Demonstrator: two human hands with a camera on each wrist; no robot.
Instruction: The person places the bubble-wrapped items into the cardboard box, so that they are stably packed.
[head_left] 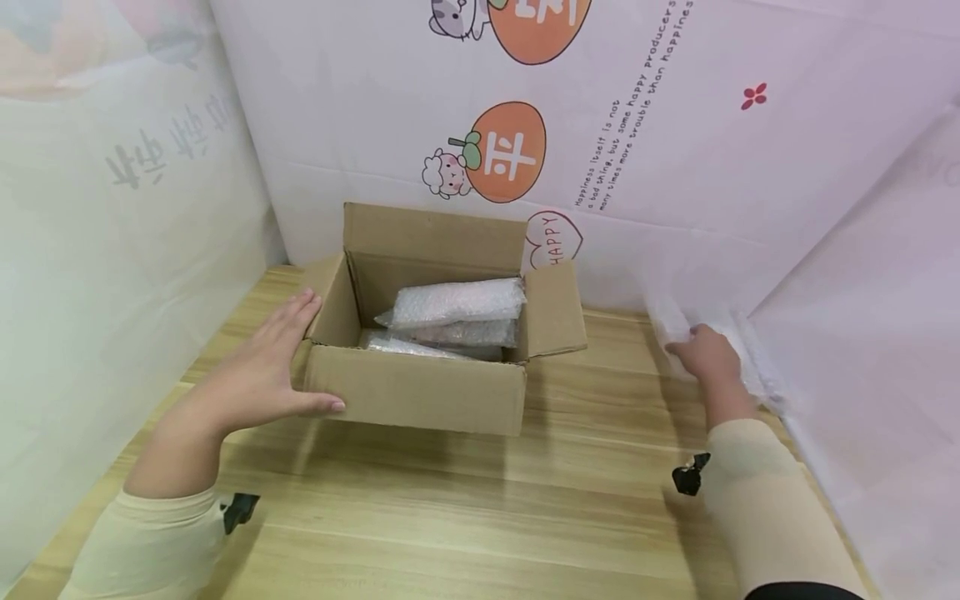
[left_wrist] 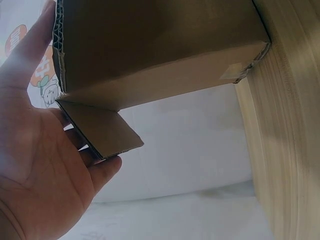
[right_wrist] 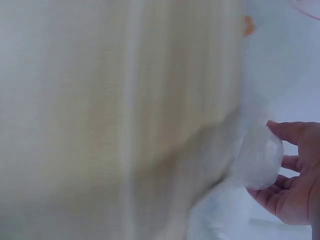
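A cardboard box stands with its flaps raised or spread on the wooden table. Several bubble-wrapped packages lie inside it. My left hand is spread against the box's left end, thumb along the front wall. In the left wrist view its fingers lie behind the small side flap. Far to the right, my right hand holds a clear bubble-wrapped package between thumb and fingers. More bubble wrap lies beside that hand near the corner. Blur hides what is inside the wrapping.
White printed sheets form a back wall, a left wall and a right wall around the wooden table. The box stands near the back wall.
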